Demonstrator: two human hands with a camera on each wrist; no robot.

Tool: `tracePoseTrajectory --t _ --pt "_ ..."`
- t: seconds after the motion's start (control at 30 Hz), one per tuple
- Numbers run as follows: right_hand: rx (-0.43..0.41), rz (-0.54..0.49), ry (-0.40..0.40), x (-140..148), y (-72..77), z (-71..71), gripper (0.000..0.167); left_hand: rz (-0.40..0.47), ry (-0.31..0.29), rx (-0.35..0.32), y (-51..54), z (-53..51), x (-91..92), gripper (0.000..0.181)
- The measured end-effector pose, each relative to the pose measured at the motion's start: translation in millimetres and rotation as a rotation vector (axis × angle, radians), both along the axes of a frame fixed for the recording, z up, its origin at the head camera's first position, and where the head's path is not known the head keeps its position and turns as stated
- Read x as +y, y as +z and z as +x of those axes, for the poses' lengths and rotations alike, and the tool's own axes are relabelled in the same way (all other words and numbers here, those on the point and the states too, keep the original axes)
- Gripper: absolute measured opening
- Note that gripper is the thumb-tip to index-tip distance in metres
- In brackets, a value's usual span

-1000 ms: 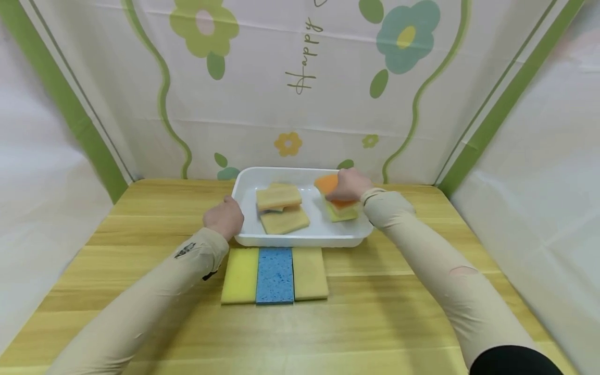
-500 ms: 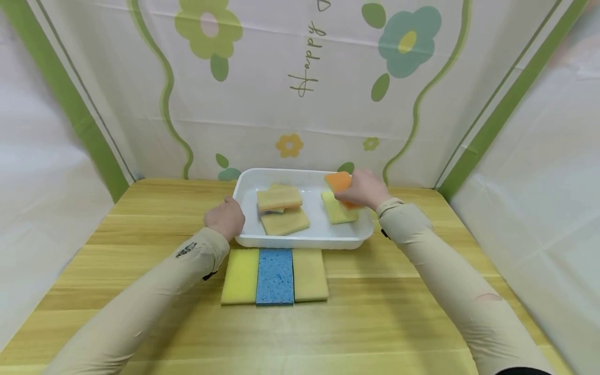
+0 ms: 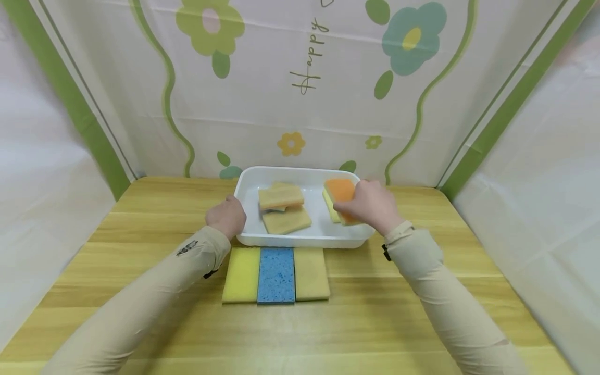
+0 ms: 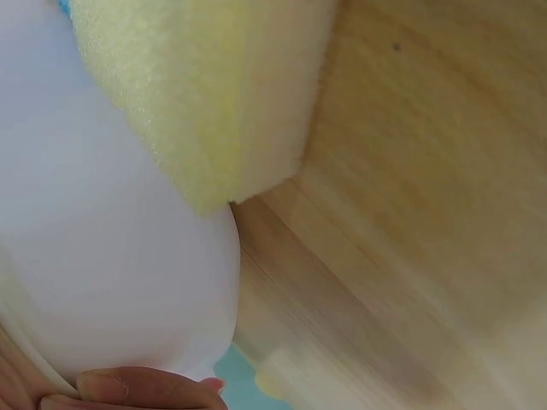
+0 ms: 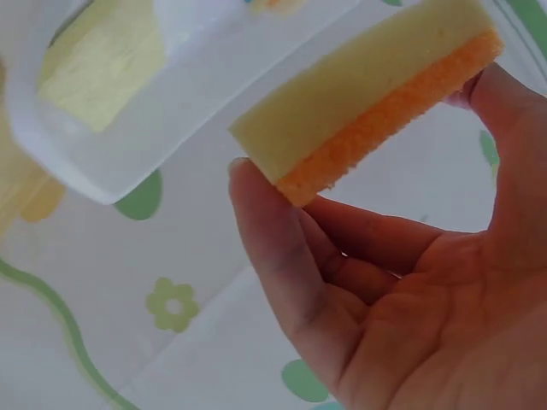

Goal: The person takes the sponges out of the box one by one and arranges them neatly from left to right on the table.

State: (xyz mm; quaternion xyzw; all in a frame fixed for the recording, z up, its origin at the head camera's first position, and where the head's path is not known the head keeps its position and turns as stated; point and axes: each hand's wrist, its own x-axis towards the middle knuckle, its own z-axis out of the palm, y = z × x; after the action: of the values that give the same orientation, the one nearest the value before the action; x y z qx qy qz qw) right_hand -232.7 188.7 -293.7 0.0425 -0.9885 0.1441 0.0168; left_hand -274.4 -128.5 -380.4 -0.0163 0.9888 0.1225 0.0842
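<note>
My left hand (image 3: 227, 216) grips the left end of a white tray (image 3: 300, 241); in the left wrist view its fingers (image 4: 141, 387) curl at the tray's rim. Over the tray's right part, my right hand (image 3: 375, 204) pinches an orange-and-yellow sponge (image 3: 341, 191) by its edges. The right wrist view shows this sponge (image 5: 367, 107) held between thumb and fingers, its pale yellow layer away from the palm. Beneath it in the tray lies a yellow sponge (image 3: 329, 207), partly covered. Several tan sponges (image 3: 287, 221) lie loosely piled in the tray's left half, with a bluish edge showing between them.
In front of the tray, three sponges lie side by side on the wooden table (image 3: 398, 323): yellow (image 3: 241, 276), speckled blue (image 3: 276, 276) and tan (image 3: 311, 275). A flower-printed cloth (image 3: 262, 94) stands behind the tray, with pale sheets at both sides.
My right hand has moved right and nearer with the orange-and-yellow sponge, whose orange face now shows more. My left hand keeps its grip on the tray.
</note>
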Motion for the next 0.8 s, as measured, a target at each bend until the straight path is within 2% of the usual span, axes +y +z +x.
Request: tracePoseTrajectory --t 0.17,0.4,0.63,0.8 --pt "0.016 0.003 0.002 -9 -3.5 25.8 0.045 -0.001 0.004 -0.001 0.3 1.3 -1.1 0.047" --pt "0.114 -0.052 -0.016 -10 -13.9 62.2 0.038 0.002 -0.001 0.017 -0.1 0.2 1.3 0.044" --pt "0.112 -0.051 -0.066 -3 -13.5 99.7 0.038 -0.005 -0.010 0.004 0.5 -0.6 2.6 0.051" --pt "0.077 -0.053 -0.117 -4 -14.6 120.7 0.034 0.004 -0.001 0.001 -0.9 -1.6 -1.3 0.047"
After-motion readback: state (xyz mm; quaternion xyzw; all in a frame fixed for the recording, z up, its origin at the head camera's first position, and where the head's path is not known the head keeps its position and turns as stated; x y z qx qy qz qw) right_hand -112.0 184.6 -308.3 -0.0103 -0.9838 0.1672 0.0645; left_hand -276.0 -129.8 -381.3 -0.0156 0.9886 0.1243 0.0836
